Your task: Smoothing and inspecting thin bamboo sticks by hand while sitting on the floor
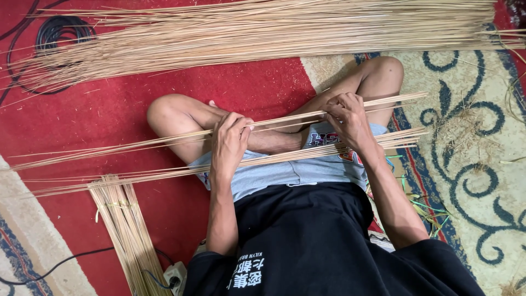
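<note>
From the head camera I saw the person seated cross-legged on the floor, on a red carpet (109, 115) that met a cream rug with dark blue scrolls (482, 142) along its right edge. The left hand (230, 143) was curled shut around a thin bunch of long pale reed sticks (285, 119), fingers wrapped over the top and thumb tucked beneath. The right hand (346, 118) pinched the same bunch further along, fingertips closed on the sticks above the right knee. That bunch ran slantwise across both knees, its left ends trailing low toward the carpet's left edge and its right ends lifted past the knee. A second, thicker bundle of sticks (307, 154) lay across the lap just beneath the hands, resting on the grey shorts (290, 172). A large loose heap of the same sticks (263, 30) spread along the far edge of the carpet, partly covering a coiled black cable (57, 33) at the far left corner. A tied bundle (129, 230) lay near the left thigh, pointing toward the near edge, beside a white power strip (174, 274).
</note>
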